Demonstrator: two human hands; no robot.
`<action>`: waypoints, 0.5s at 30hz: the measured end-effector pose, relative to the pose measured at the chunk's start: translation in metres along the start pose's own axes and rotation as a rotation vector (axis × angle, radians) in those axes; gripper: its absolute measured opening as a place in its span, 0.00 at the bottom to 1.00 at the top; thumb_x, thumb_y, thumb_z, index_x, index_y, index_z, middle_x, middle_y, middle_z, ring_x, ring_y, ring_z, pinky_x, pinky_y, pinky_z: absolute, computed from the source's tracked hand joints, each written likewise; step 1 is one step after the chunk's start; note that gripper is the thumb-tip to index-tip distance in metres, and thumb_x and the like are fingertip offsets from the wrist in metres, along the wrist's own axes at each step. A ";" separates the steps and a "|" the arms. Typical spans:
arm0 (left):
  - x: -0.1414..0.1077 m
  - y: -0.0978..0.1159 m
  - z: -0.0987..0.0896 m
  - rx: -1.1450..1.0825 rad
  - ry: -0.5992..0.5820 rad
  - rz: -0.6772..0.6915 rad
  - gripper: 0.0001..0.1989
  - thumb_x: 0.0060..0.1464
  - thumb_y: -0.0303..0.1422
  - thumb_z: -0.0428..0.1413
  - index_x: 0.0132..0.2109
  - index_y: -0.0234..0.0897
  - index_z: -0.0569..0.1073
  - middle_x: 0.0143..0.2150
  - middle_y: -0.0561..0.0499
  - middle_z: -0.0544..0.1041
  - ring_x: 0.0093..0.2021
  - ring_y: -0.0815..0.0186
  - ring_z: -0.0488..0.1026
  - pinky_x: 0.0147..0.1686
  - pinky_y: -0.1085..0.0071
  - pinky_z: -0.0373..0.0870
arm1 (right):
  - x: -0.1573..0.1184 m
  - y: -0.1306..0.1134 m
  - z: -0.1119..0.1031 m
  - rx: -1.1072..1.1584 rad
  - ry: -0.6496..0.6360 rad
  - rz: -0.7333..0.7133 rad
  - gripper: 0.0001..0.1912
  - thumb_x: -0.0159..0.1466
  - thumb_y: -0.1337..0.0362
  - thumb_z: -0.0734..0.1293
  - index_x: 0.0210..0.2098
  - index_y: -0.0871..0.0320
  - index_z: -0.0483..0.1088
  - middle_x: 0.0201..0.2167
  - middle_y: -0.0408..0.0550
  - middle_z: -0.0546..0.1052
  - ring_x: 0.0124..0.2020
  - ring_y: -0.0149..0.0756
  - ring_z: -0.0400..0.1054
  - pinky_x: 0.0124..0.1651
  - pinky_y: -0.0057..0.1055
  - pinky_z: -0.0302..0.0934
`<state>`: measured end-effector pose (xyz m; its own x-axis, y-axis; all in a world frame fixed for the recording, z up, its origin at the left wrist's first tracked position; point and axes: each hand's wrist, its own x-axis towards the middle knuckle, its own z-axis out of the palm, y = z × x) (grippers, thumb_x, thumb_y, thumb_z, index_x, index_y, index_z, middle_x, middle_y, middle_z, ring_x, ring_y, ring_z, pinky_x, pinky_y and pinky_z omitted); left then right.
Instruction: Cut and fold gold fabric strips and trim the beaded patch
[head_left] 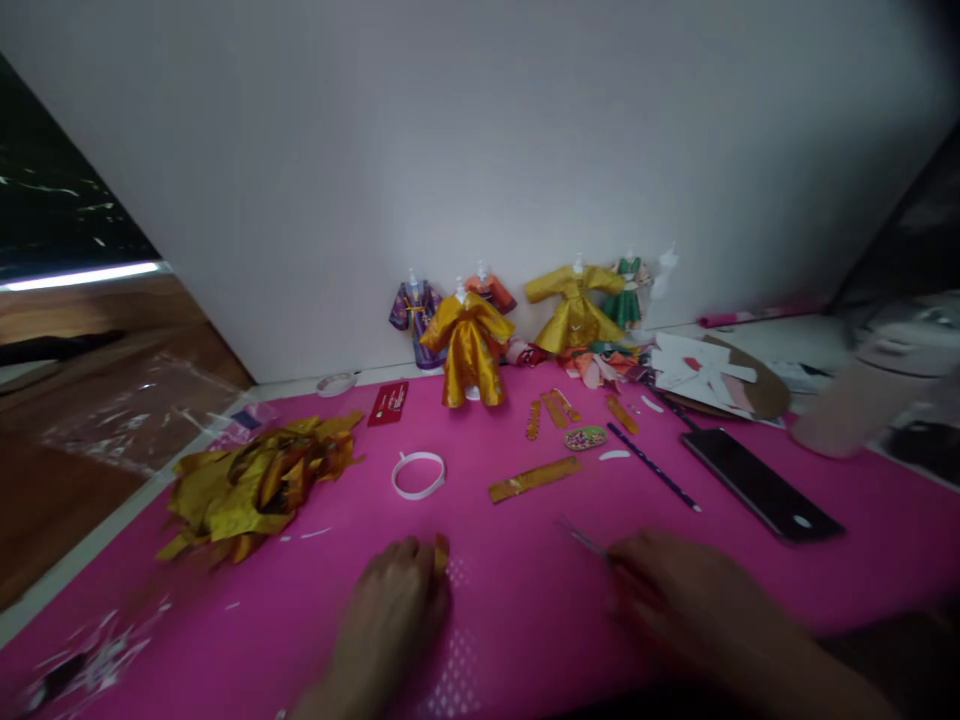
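Note:
My left hand (397, 595) is closed near the front of the pink mat, pinching a small piece of gold fabric (441, 553) that sticks up past the fingers. To the right, my right hand (667, 570) is wrapped round scissors (583, 538), with the blades pointing left and away from me and a red handle partly hidden in the palm. Both hands are somewhat blurred. Between and beyond them lies a flat gold fabric strip (534, 480). A white ring of tape (394, 478) rests ahead of my left hand.
A heap of gold fabric scraps (262, 485) covers the mat's left. Small dressed figures, one in gold (472, 350), stand by the white wall. A dark pencil (652, 465), a black phone (761, 485), paper cutouts (697, 375) and a pale bottle (870, 385) occupy the right.

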<state>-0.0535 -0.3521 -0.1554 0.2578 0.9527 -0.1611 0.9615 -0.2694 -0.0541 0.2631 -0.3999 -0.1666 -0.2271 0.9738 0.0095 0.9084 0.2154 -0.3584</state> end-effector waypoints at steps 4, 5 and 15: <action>0.004 0.000 0.005 0.047 -0.019 0.007 0.18 0.65 0.26 0.43 0.48 0.34 0.78 0.40 0.38 0.79 0.40 0.51 0.79 0.42 0.58 0.72 | 0.022 0.008 0.015 -0.007 -0.027 0.006 0.10 0.55 0.70 0.68 0.38 0.58 0.76 0.35 0.54 0.80 0.37 0.50 0.74 0.36 0.37 0.57; 0.005 -0.001 0.006 0.055 -0.025 0.013 0.18 0.64 0.25 0.44 0.48 0.34 0.78 0.41 0.37 0.80 0.41 0.50 0.79 0.43 0.57 0.72 | 0.024 0.008 0.016 -0.001 -0.029 0.004 0.11 0.54 0.71 0.67 0.37 0.58 0.75 0.35 0.53 0.80 0.36 0.49 0.74 0.35 0.35 0.57; 0.014 -0.018 0.019 -0.076 0.047 -0.006 0.16 0.61 0.34 0.43 0.37 0.45 0.76 0.35 0.47 0.81 0.36 0.53 0.81 0.39 0.57 0.74 | 0.018 -0.002 -0.002 0.197 -0.009 -0.058 0.13 0.61 0.69 0.64 0.43 0.57 0.76 0.38 0.51 0.80 0.38 0.41 0.72 0.38 0.33 0.57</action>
<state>-0.0692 -0.3362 -0.1751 0.2546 0.9602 -0.1148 0.9670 -0.2539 0.0208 0.2575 -0.3831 -0.1638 -0.2811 0.9593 0.0274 0.8075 0.2519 -0.5334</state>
